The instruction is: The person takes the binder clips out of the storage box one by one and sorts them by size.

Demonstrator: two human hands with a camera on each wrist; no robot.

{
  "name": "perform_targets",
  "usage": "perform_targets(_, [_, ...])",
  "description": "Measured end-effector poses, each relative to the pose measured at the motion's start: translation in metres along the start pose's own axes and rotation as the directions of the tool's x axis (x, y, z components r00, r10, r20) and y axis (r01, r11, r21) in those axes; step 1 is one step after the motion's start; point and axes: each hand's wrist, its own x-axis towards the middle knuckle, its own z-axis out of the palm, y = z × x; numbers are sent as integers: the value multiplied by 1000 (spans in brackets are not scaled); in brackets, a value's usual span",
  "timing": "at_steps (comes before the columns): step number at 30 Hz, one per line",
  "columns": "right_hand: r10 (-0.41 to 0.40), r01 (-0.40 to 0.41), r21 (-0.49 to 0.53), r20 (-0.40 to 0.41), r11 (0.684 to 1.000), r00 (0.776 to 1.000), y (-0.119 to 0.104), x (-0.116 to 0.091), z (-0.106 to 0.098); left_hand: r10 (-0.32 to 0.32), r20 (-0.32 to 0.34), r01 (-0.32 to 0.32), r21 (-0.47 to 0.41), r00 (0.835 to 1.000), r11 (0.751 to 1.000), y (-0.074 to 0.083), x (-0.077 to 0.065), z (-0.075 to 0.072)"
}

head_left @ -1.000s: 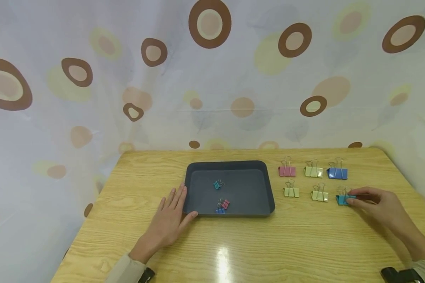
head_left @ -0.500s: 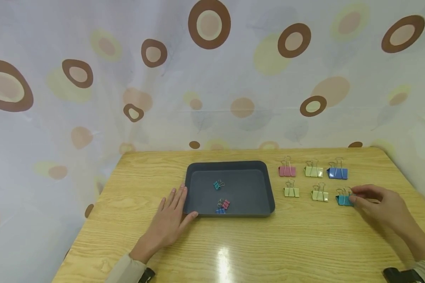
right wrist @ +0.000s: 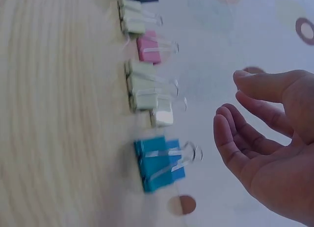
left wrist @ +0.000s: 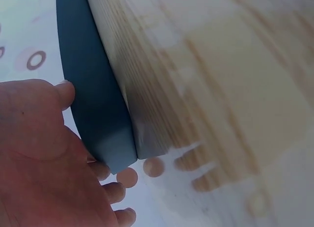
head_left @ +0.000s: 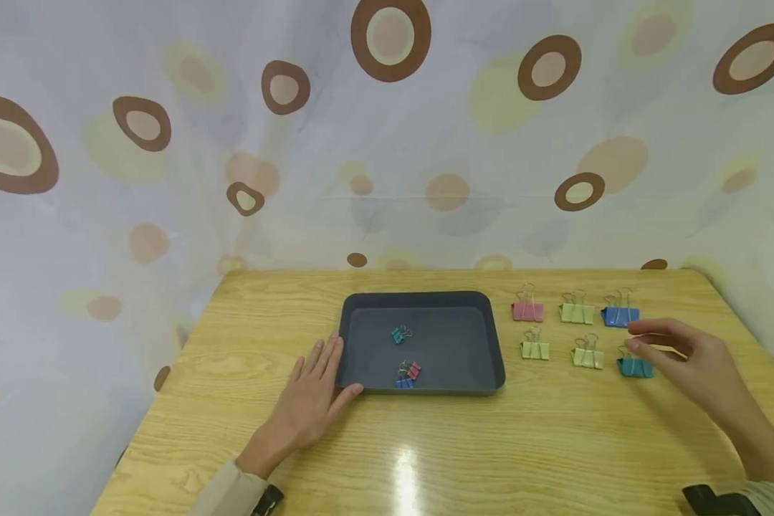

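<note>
My left hand (head_left: 306, 398) lies with fairly straight fingers against the left side of a dark grey tray (head_left: 451, 390). Inside the tray are a small teal binder clip (head_left: 398, 335), a small pink binder clip (head_left: 414, 370) and a small blue binder clip (head_left: 404, 383). Just above a larger teal binder clip (head_left: 635, 368) hovers my right hand (head_left: 696, 365), its fingers loosely bent. The right wrist view shows a gap between this hand and the teal clip (right wrist: 156, 163), with nothing held. The tray's outer wall (left wrist: 95, 84) touches the left hand in the left wrist view.
Right of the tray, larger binder clips stand in two rows. Pink (head_left: 527, 312), pale yellow (head_left: 577, 313) and blue (head_left: 620, 316) clips form the back row. Two pale yellow clips (head_left: 534, 350) share the front row with the teal one. A patterned curtain (head_left: 387, 215) hangs behind the table (head_left: 464, 451).
My right hand has let go of the larger teal clip and lifted slightly up and away from it. The left hand stays at the tray. The head view has shifted slightly.
</note>
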Motion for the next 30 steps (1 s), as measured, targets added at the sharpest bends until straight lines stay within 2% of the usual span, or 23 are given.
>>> perform_targets(5, [-6,4,58,31,998,1000,-26,4,16,2,21,-2,-3,1000,1000,3,1,-1])
perform_targets(10, [-87,79,93,79,993,993,-44,12,38,12,25,-12,-11,1000,1000,4,2,-4])
perform_targets(24, [-185,149,226,146,963,972,-75,41,112,4,40,-2,-40,999,999,3,2,-7])
perform_targets(30, [-222,153,292,217,944,951,-83,51,145,-3,34,5,-43,999,999,2,1,-5])
